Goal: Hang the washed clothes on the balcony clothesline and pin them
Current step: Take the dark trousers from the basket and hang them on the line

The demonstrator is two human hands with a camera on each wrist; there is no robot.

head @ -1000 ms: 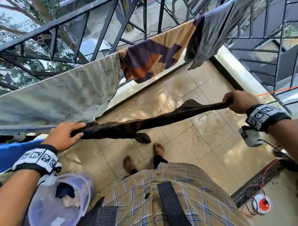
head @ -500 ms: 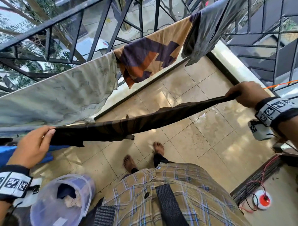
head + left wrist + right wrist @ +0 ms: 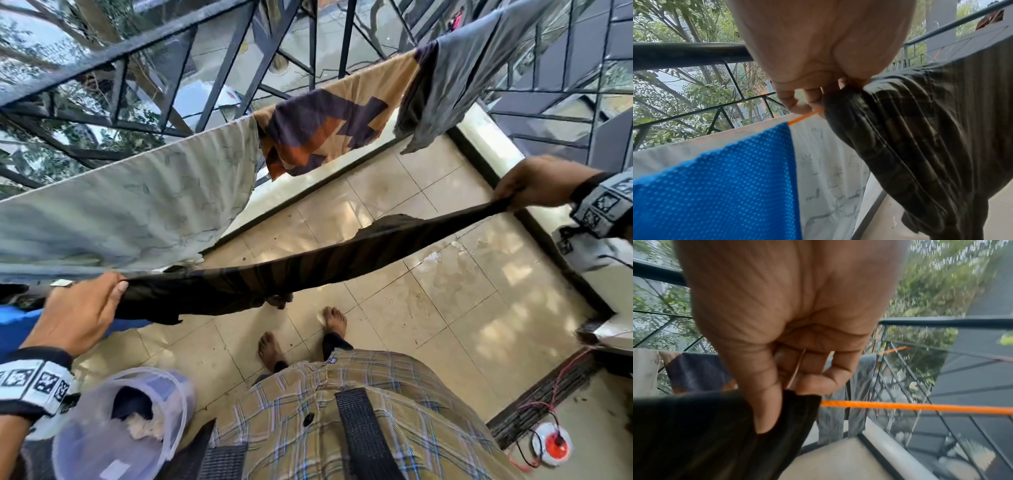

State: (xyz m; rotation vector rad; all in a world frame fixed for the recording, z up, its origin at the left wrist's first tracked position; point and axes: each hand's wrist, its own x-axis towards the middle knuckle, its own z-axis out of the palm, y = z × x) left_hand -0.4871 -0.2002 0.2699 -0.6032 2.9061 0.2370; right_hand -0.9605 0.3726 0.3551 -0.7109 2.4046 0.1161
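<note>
A dark striped garment (image 3: 308,263) is stretched between my two hands over the orange clothesline (image 3: 920,406). My left hand (image 3: 85,308) grips its left end (image 3: 890,129) beside a blue dotted cloth (image 3: 715,186). My right hand (image 3: 534,180) pinches the right end (image 3: 715,426) with thumb and fingers, right where the orange line emerges. The line itself is hidden under the garment in the head view.
On a farther line hang a pale printed sheet (image 3: 137,195), a tan and purple cloth (image 3: 329,126) and a grey garment (image 3: 455,78). A black railing (image 3: 137,51) borders the balcony. A clear bucket (image 3: 120,428) with clothes stands at my left. My bare feet (image 3: 335,318) are on the tiled floor.
Both hands moved apart and upward, pulling the dark garment from a sagging bundle into a taut band along the line. The left hand shifted further left.
</note>
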